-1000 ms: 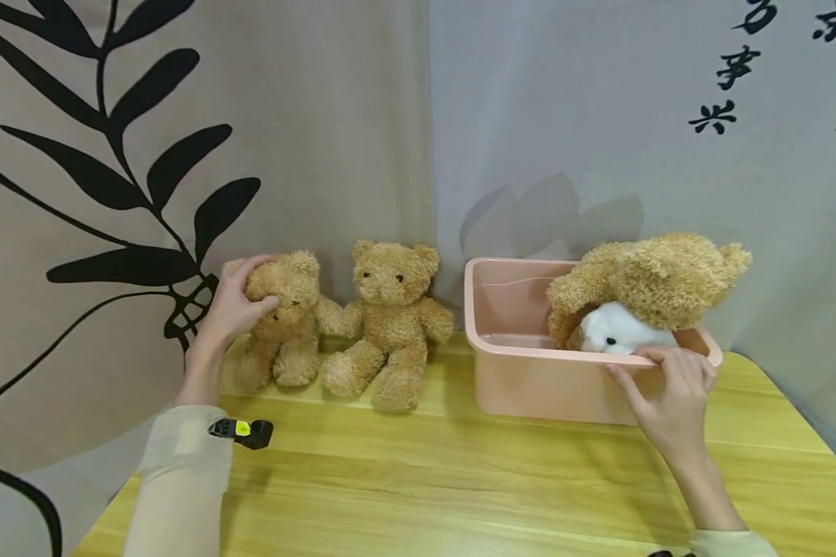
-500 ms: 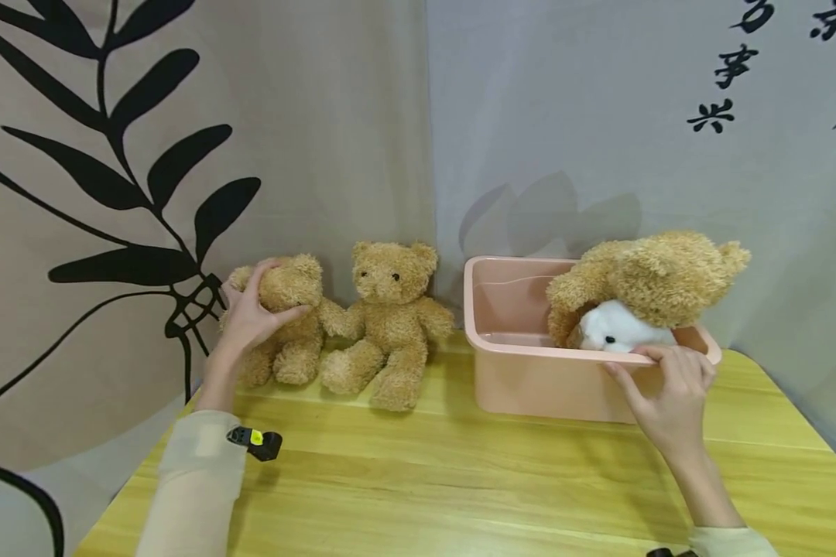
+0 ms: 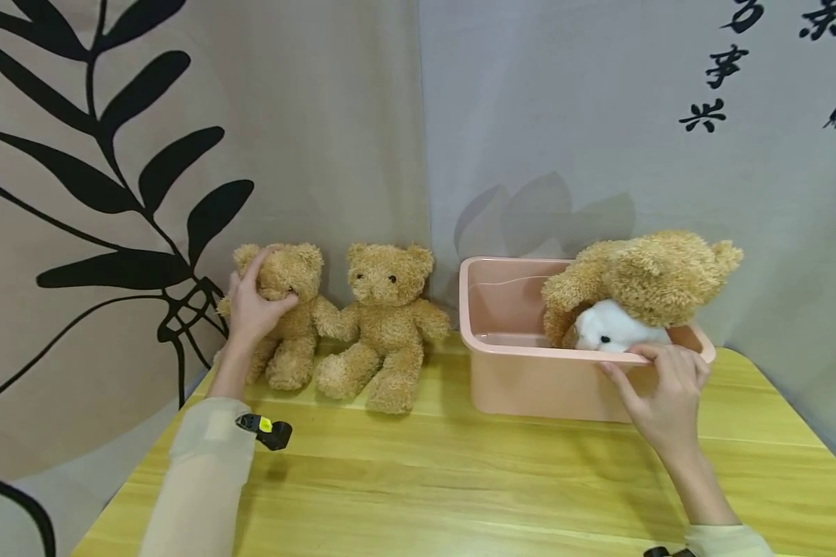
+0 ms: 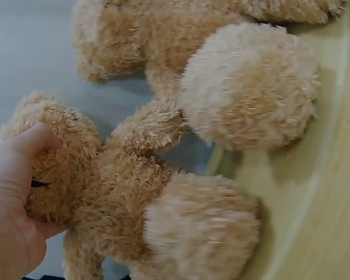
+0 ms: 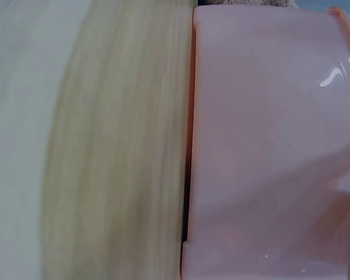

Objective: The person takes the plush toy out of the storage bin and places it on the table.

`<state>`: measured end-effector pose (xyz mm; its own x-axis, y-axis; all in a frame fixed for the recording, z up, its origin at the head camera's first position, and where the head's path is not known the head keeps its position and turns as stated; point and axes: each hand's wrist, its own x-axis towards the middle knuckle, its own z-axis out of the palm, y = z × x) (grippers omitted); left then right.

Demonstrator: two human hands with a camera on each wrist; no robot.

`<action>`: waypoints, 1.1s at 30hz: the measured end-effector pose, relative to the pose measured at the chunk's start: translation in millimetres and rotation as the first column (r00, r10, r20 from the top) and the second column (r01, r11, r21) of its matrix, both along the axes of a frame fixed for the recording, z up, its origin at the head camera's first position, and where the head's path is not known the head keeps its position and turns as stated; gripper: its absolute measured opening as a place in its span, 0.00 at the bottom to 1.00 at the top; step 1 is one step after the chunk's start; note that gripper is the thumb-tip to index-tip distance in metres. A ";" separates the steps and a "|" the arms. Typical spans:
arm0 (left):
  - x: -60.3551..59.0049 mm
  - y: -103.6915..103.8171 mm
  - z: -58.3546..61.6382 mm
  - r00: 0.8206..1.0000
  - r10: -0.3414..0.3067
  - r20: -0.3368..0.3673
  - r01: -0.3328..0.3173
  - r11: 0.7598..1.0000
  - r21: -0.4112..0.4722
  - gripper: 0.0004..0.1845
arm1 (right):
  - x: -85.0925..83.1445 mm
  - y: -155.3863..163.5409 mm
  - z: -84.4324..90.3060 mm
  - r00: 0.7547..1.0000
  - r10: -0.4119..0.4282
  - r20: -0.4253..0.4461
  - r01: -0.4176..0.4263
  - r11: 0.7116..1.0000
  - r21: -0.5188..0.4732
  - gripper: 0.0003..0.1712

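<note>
The left hand [image 3: 251, 305] has its fingers [image 4: 29, 143] curled over the head of the left bear [image 3: 286, 313], which sits upright at the counter's [image 3: 460, 480] back edge, touching a second bear [image 3: 386, 321]. The right hand [image 3: 662, 394] grips the near rim of the pink tub [image 3: 529, 379], well to the right, where a big bear [image 3: 655, 278] lies across a white toy [image 3: 613, 329].

Teddy bears [image 3: 383, 325] in shaggy tan plush, tub [image 3: 529, 379] in smooth glossy pink plastic, tabletop [image 3: 460, 480] in matt grained wood, backdrop [image 3: 529, 116] in matt cloth.
</note>
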<state>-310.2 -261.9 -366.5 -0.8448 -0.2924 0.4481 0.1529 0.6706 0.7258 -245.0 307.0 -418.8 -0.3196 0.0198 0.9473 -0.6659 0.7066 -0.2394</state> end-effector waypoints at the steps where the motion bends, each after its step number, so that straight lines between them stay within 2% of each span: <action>1: -2.1 0.2 -2.0 1.000 -0.007 0.016 0.007 1.000 0.000 0.45 | -0.1 0.2 -0.2 1.000 -0.002 0.000 0.002 1.000 0.002 0.42; 6: -13.2 3.5 -9.7 0.996 -0.046 0.077 0.046 0.999 -0.006 0.45 | -0.6 0.4 -1.0 1.000 -0.002 -0.011 0.002 1.000 -0.002 0.42; 11: -22.8 7.8 -8.2 0.992 -0.065 0.108 0.068 0.997 -0.032 0.44 | -0.7 0.0 -0.8 1.000 0.000 -0.024 0.000 1.000 -0.007 0.42; 19: -21.8 12.0 -5.3 0.988 -0.067 0.137 0.065 0.998 0.013 0.44 | -1.1 0.6 -0.9 1.000 -0.001 -0.024 0.001 1.000 -0.003 0.41; 27: -18.6 17.6 -8.3 0.999 -0.010 0.054 0.005 0.996 0.089 0.40 | -0.7 0.3 -1.3 1.000 -0.006 -0.013 0.006 1.000 0.000 0.41; 33: -16.3 22.6 -8.5 0.999 0.039 -0.001 -0.039 0.990 0.139 0.38 | -0.6 0.0 -0.9 1.000 -0.005 -0.010 0.005 1.000 -0.002 0.41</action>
